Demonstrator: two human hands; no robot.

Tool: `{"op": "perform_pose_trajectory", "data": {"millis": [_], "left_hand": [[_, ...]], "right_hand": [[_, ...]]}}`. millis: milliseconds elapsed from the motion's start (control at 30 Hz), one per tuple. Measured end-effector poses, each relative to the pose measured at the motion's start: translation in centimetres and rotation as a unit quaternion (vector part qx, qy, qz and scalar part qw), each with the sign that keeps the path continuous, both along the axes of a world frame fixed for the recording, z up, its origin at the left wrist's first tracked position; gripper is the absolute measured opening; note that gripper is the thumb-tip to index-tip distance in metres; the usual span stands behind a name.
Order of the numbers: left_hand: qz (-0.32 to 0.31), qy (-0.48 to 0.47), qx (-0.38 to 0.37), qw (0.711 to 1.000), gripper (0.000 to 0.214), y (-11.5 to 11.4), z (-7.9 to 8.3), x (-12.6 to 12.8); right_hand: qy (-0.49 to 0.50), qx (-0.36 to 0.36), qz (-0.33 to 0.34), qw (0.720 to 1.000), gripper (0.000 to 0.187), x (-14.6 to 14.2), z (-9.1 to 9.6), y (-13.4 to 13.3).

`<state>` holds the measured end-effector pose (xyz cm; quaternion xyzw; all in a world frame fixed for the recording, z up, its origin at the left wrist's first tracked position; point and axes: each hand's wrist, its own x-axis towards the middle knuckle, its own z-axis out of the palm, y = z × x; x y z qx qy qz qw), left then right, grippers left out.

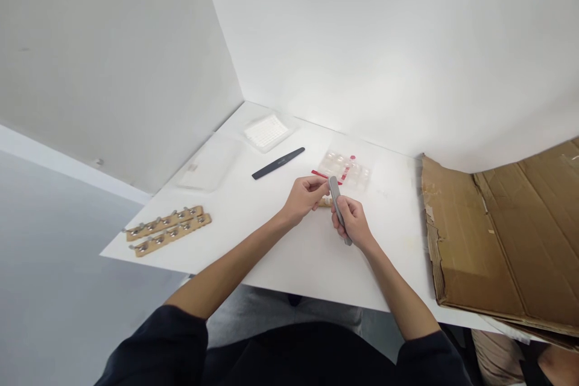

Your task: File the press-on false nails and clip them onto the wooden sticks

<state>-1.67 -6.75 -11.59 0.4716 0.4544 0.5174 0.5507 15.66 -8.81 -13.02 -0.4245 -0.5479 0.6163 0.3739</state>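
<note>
My right hand (353,221) is closed around a grey nail file (337,204) that slants up toward the far side of the white table (271,241). My left hand (304,196) is curled, its fingertips pinching a small tan piece (324,201) held against the file's upper end. Just beyond the hands lies a clear plastic tray (344,168) of small nail tips with red strips beside it.
A black nail file (278,163) lies left of the tray. Two clear plastic boxes (268,131) and a flat lid (210,164) sit at the far left. Two tan wooden strips (167,230) with metal pieces lie near the left edge. Flattened cardboard (502,235) covers the right.
</note>
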Motion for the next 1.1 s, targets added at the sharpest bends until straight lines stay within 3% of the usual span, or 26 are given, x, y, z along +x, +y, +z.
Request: {"op": "perform_pose_trajectory", "data": {"millis": [300,467,600,700,1100], "left_hand": [[-0.009,-0.004,-0.014,1.0,0.038,-0.07,0.3,-0.04],[0.006,-0.012,-0.012,1.0,0.033,0.0,0.5,-0.26],[0.013,-0.014,-0.007,1.0,0.036,0.07,0.59,-0.34],[0.021,-0.014,-0.013,1.0,0.034,0.08,0.6,-0.24],[-0.028,-0.105,-0.071,0.992,0.04,-0.1,0.86,-0.08]], "right_hand": [[0.009,0.002,0.0,1.0,0.052,-0.04,0.01,-0.04],[0.008,0.014,-0.053,0.998,0.053,-0.05,0.36,-0.09],[0.01,0.009,-0.024,1.0,0.054,-0.22,0.28,-0.26],[0.016,0.01,-0.058,0.998,0.054,-0.27,0.21,-0.28],[0.009,0.019,-0.04,0.999,0.053,-0.26,0.35,-0.45]]}}
